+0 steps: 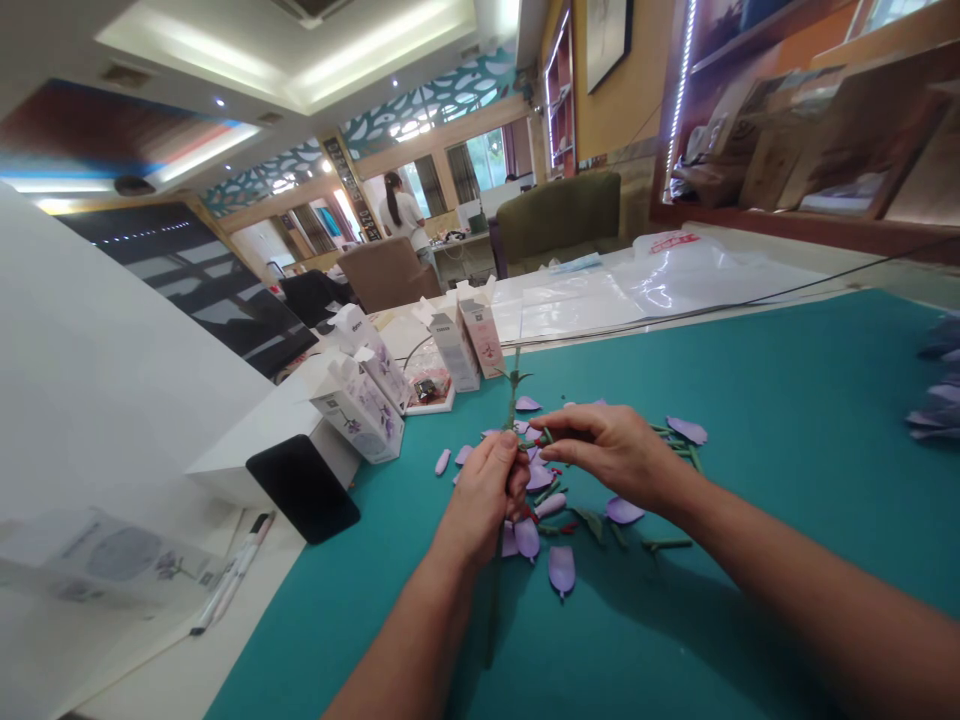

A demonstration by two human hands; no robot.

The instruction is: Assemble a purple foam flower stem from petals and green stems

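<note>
My left hand [486, 490] is closed around a green artificial flower stem [513, 405], held upright over the mat with its lower end hanging below my fist. Between the thumb and fingers of my right hand [611, 448] is a small green stem piece [546, 437] with a red tip, close beside the long stem. Whether the two pieces touch, I cannot tell. Loose purple petals [561, 570] lie below and around both hands. Short green stem pieces [666, 544], red-tipped bits and a green leaf [589, 522] are scattered among them.
A green mat [795, 420] covers the table. Open white boxes [360, 410] with flower pictures stand at the left back, near a dark tablet [304, 490] and pens [232, 575]. Purple flowers [937, 390] lie at the right edge. A person [405, 215] stands in the background.
</note>
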